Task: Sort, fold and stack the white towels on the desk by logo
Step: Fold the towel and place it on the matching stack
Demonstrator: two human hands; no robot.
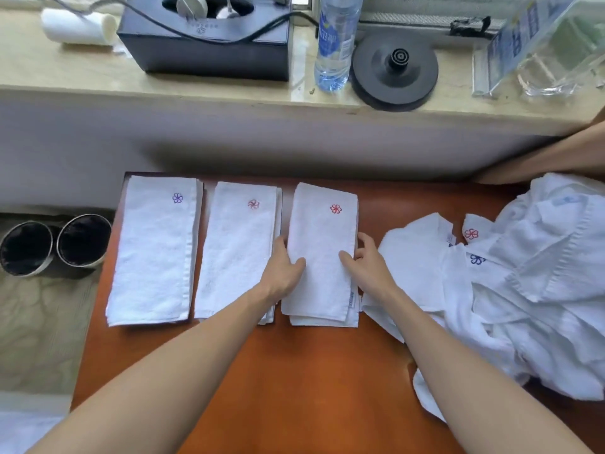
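From the head view, three folded stacks of white terry towels are lying side by side along the far part of the orange-brown bench: a left stack with a purple flower logo, a middle stack with a dark red looped logo, and a right stack with a bright red flower logo. The left hand is resting against the left edge of that right stack, thumb lying on top, while the right hand is bracketing the opposite edge; the fingers of both hands are spread loosely and flat, squaring the cloth rather than pinching it. The risks are looking small but real. The lower layers are poking out unevenly at the near end, so pressing from the sides could be skewing the stack instead of tidying it. The left hand is sitting in the narrow gap touching the middle stack, and a nudge there could be dragging its edge out of line. The two red logos are looking alike, so a mis-sort seems likely. Just beside the right hand, the loose heap of unfolded white towels is crowding the stack, with red and blue logos showing, and pulling one could be dragging others off the bench edge.
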